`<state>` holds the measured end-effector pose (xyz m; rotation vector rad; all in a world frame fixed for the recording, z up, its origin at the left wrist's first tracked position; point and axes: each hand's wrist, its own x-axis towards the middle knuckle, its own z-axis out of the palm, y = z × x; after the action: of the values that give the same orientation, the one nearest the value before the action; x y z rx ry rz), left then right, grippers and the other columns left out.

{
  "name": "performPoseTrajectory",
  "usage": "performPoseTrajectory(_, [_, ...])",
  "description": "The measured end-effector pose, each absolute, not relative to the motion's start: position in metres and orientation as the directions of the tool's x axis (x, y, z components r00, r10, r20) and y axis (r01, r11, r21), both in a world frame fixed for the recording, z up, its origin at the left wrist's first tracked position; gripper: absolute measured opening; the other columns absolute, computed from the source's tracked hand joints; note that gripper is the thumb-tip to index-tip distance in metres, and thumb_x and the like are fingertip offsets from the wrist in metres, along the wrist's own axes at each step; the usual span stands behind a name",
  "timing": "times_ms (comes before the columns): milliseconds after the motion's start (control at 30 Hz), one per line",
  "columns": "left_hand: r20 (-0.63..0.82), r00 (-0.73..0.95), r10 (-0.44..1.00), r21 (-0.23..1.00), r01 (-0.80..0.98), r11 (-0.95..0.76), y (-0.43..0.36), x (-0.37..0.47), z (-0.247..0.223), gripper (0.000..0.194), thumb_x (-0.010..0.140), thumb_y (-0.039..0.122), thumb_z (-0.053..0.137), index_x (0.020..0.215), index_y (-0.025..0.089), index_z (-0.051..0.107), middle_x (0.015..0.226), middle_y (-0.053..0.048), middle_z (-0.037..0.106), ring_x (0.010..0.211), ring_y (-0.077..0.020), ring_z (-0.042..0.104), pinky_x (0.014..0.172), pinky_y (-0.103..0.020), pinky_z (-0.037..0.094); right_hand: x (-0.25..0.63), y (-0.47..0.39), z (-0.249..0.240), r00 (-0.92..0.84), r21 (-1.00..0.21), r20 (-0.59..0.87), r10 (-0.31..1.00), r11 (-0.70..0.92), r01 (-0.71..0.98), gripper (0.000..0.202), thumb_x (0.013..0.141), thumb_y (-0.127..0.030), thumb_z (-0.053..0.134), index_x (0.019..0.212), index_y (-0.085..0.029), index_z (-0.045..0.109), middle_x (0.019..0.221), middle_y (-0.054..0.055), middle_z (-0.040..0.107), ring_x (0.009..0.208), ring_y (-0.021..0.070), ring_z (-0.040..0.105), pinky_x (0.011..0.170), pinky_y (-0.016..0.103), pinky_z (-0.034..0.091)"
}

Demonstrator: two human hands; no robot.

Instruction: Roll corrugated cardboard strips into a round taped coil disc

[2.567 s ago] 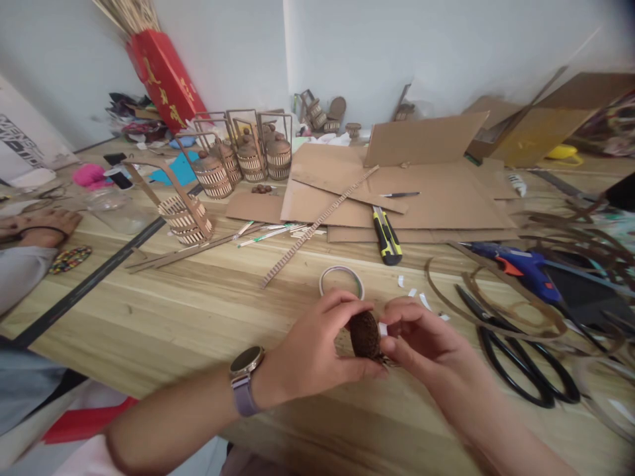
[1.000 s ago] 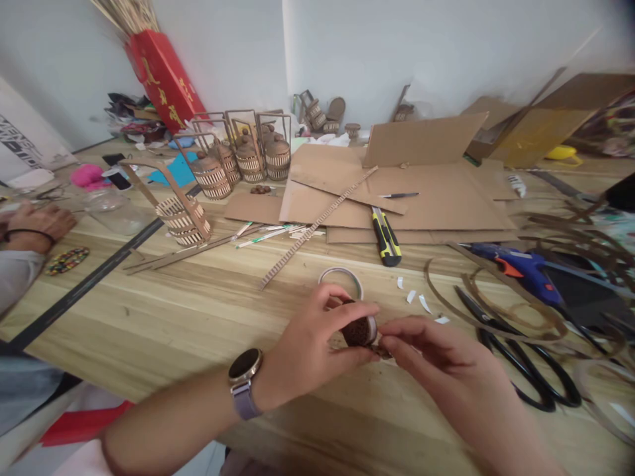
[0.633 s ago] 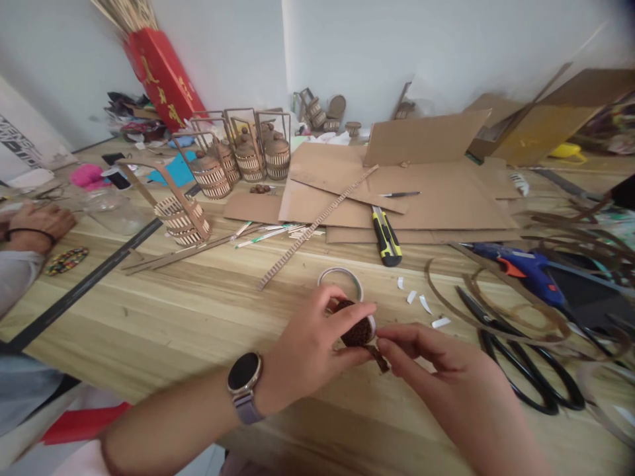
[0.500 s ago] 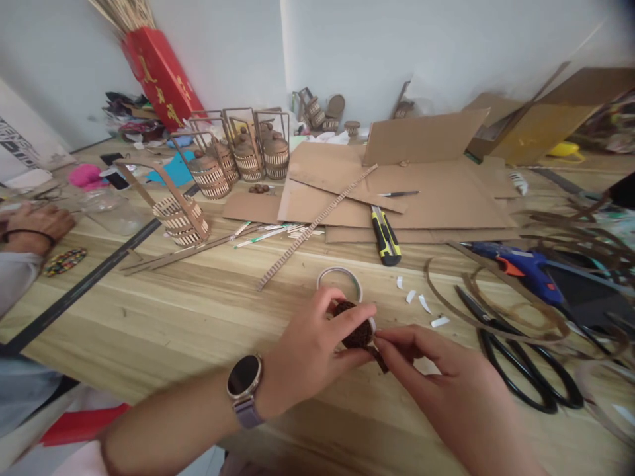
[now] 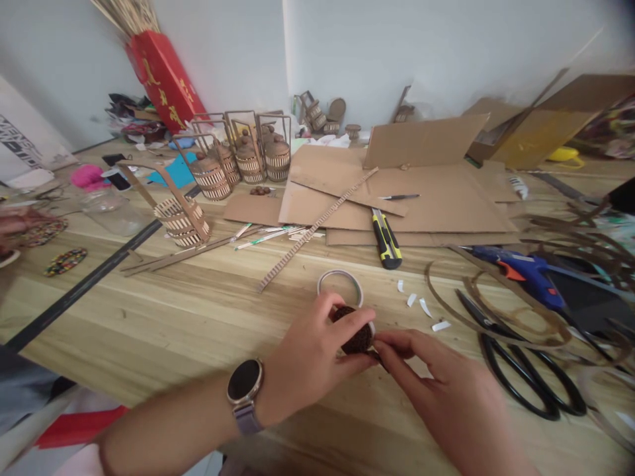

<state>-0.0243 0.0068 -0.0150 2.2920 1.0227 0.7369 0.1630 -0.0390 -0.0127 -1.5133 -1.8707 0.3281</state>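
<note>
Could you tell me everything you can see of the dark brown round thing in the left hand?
The round thing is small, dark brown and rough-faced, looking woven or fibrous, with a pale band along its right edge. The left hand grips it above the table, partly covering it. The right hand, pinched together, is at its right edge; whether it touches is unclear.

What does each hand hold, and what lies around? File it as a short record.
Left hand: grips dark-brown round piece with a pale rim
Right hand: pinched at the piece's edge; anything between its fingertips is unclear
Beyond hands: pale ring, flat on table; yellow-black cutter farther off
Right side: black scissors, blue glue gun
</note>
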Motion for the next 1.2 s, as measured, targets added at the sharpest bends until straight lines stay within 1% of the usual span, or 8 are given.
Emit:
performPoseTrajectory(267, [0.279, 0.578, 0.767, 0.621, 0.501, -0.603, 0.0032, -0.0251, -0.0149, 0.044, 0.088, 0.033, 0.069, 0.130, 0.021, 0.059, 0.114, -0.011, 0.055, 0.093, -0.0219, 0.063, 0.082, -0.038, 0.057, 0.1628, -0.0400, -0.0121, -0.052, -0.633, 0.279, 0.959, 0.224, 0.741, 0.014, 0.089, -0.033, 0.060, 0.088, -0.030, 0.073, 0.075, -0.002, 0.078, 0.063, 0.0183, 0.075, 0.053, 0.024, 0.058])
performPoseTrajectory(367, [0.285, 0.575, 0.767, 0.607, 0.511, -0.608, 0.0029, -0.0248, -0.0152, 0.043, 0.088, 0.033, 0.069, 0.128, 0.021, 0.059, 0.113, -0.010, 0.055, 0.093, -0.0220, 0.063, 0.081, -0.038, 0.057, 0.1639, -0.0396, -0.0139, -0.086, -0.616, 0.299, 0.950, 0.261, 0.743, 0.014, 0.089, -0.031, 0.059, 0.090, -0.030, 0.073, 0.077, -0.002, 0.079, 0.065, 0.0183, 0.075, 0.053, 0.023, 0.057])
performPoseTrajectory(467, [0.291, 0.577, 0.763, 0.600, 0.512, -0.615, 0.0028, -0.0243, -0.0154, 0.043, 0.087, 0.033, 0.069, 0.128, 0.020, 0.060, 0.112, -0.011, 0.056, 0.092, -0.0225, 0.063, 0.080, -0.038, 0.057, 0.1639, -0.0386, -0.0157, -0.100, -0.588, 0.338, 0.936, 0.293, 0.754, 0.013, 0.090, -0.028, 0.059, 0.092, -0.028, 0.072, 0.078, -0.003, 0.079, 0.065, 0.0172, 0.075, 0.057, 0.022, 0.058])
performPoseTrajectory(600, [0.290, 0.575, 0.765, 0.601, 0.512, -0.613, 0.0024, -0.0243, -0.0153, 0.043, 0.088, 0.032, 0.068, 0.128, 0.019, 0.060, 0.111, -0.011, 0.056, 0.091, -0.0223, 0.063, 0.080, -0.038, 0.057, 0.1626, -0.0387, -0.0156, -0.119, -0.574, 0.345, 0.931, 0.310, 0.758, 0.012, 0.090, -0.027, 0.059, 0.092, -0.028, 0.071, 0.077, -0.004, 0.078, 0.064, 0.0157, 0.075, 0.058, 0.021, 0.058])
performPoseTrajectory(767, [0.291, 0.571, 0.768, 0.601, 0.516, -0.611, 0.0015, -0.0244, -0.0145, 0.043, 0.088, 0.033, 0.069, 0.128, 0.021, 0.059, 0.110, -0.010, 0.056, 0.091, -0.0214, 0.063, 0.079, -0.036, 0.057, 0.1612, -0.0404, -0.0151, -0.109, -0.589, 0.346, 0.932, 0.306, 0.748, 0.012, 0.090, -0.027, 0.058, 0.092, -0.028, 0.070, 0.077, -0.003, 0.078, 0.064, 0.0161, 0.074, 0.058, 0.022, 0.059])
performPoseTrajectory(933, [0.289, 0.571, 0.769, 0.609, 0.509, -0.608, 0.0010, -0.0242, -0.0135, 0.043, 0.087, 0.031, 0.069, 0.128, 0.019, 0.060, 0.110, -0.011, 0.056, 0.091, -0.0226, 0.063, 0.079, -0.038, 0.057, 0.1600, -0.0400, -0.0165, -0.087, -0.613, 0.356, 0.931, 0.303, 0.730, 0.013, 0.090, -0.026, 0.057, 0.090, -0.027, 0.070, 0.078, -0.003, 0.078, 0.065, 0.0150, 0.074, 0.059, 0.021, 0.058])
performPoseTrajectory(1067, [0.292, 0.569, 0.769, 0.617, 0.502, -0.606, 0.0004, -0.0237, -0.0143, 0.043, 0.087, 0.031, 0.070, 0.128, 0.019, 0.060, 0.109, -0.011, 0.056, 0.091, -0.0225, 0.064, 0.079, -0.038, 0.058, 0.1597, -0.0397, -0.0166, -0.101, -0.610, 0.356, 0.929, 0.312, 0.728, 0.013, 0.089, -0.025, 0.057, 0.090, -0.027, 0.071, 0.078, -0.003, 0.078, 0.065, 0.0145, 0.074, 0.058, 0.020, 0.057])
performPoseTrajectory(1200, [0.305, 0.564, 0.767, 0.618, 0.495, -0.610, -0.0007, -0.0237, -0.0154, 0.045, 0.087, 0.030, 0.070, 0.129, 0.019, 0.060, 0.110, -0.011, 0.056, 0.092, -0.0222, 0.064, 0.080, -0.038, 0.058, 0.1586, -0.0404, -0.0166, -0.057, -0.631, 0.352, 0.934, 0.281, 0.723, 0.016, 0.091, -0.026, 0.055, 0.088, -0.027, 0.071, 0.075, -0.004, 0.077, 0.063, 0.0135, 0.073, 0.058, 0.020, 0.056])
